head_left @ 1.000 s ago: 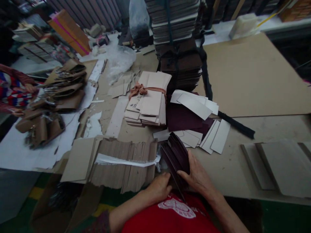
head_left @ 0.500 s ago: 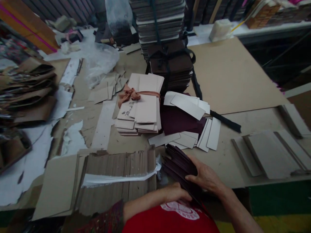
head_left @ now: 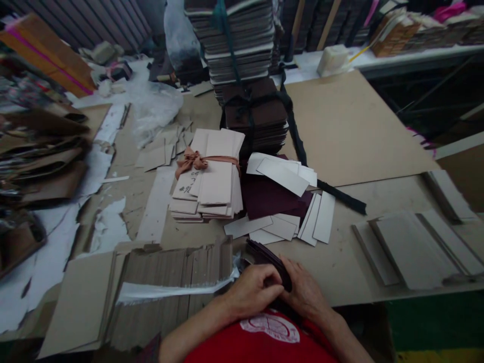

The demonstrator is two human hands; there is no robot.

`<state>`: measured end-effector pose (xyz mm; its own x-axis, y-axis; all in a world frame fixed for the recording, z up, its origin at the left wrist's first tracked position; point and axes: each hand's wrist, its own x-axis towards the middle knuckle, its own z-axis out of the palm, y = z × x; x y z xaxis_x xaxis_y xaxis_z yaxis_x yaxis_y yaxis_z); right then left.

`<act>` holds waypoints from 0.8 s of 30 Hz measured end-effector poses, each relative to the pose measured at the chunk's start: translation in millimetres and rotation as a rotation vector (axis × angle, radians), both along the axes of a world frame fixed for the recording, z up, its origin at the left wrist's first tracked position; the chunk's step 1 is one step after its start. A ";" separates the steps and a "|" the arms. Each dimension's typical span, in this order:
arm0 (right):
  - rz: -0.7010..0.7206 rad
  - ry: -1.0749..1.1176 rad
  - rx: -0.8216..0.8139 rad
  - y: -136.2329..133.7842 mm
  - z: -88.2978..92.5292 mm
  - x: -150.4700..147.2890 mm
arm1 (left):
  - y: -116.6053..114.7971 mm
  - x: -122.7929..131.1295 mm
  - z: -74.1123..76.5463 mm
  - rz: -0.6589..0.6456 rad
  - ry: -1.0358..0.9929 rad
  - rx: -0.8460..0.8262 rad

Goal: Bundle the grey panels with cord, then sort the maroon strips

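Observation:
A bundle of dark maroon sheets (head_left: 260, 253) stands on edge against my red-clad front, at the table's near side. My right hand (head_left: 304, 290) wraps round its right side, fingers closed over it. On its near left side, my left hand (head_left: 257, 287) has curled fingers, thumb and fingertips pressed together at the sheets; what they pinch is hidden. Beyond the hands lies a flat maroon sheet (head_left: 264, 196) with several white card strips (head_left: 282, 176) on and around it. To the left of that sits a stack of pale cards (head_left: 215, 186) tied with an orange-brown ribbon.
A row of grey boards (head_left: 162, 287) with a white strip across it stands at my left. Tall tied stacks of dark boards (head_left: 238, 45) rise at the back. Grey board pieces (head_left: 408, 247) lie at the right; brown folded pieces (head_left: 49, 166) pile up far left.
My left hand has risen from low by my front to the left side of the maroon bundle. The bundle has turned more upright and narrower to the view. The whole view has shifted slightly.

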<state>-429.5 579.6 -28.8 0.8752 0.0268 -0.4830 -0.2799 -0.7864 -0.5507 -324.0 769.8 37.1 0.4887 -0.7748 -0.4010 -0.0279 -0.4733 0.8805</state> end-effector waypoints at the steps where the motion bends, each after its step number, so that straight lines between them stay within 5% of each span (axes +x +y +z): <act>1: -0.012 -0.009 -0.001 -1.5 -2.4 -0.5 | -2.7 0.2 -2.1 0.010 -0.070 -0.047; 4: -0.032 -0.020 0.006 -6.6 -7.9 -0.1 | -3.5 -6.6 -15.8 -0.122 -0.242 -0.087; 8: -0.058 -0.035 0.003 -9.9 -9.8 2.5 | 11.1 -27.6 -45.0 -0.380 -0.393 0.094; 12: -0.049 -0.019 0.000 -11.8 -8.5 4.5 | 28.3 -40.4 -65.3 -0.425 -0.542 0.245; 21: -0.058 -0.026 0.006 -3.6 -2.9 -1.4 | 20.5 -38.0 -48.3 -0.252 -0.632 0.353; 24: -0.039 -0.036 0.058 -0.3 5.2 1.0 | 3.3 -24.4 -47.6 -0.353 -0.669 0.271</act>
<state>-428.5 579.3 -23.6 0.8931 0.0192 -0.4494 -0.2885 -0.7420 -0.6051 -348.4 773.2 -10.5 0.4359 -0.8461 -0.3067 -0.6969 -0.5329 0.4799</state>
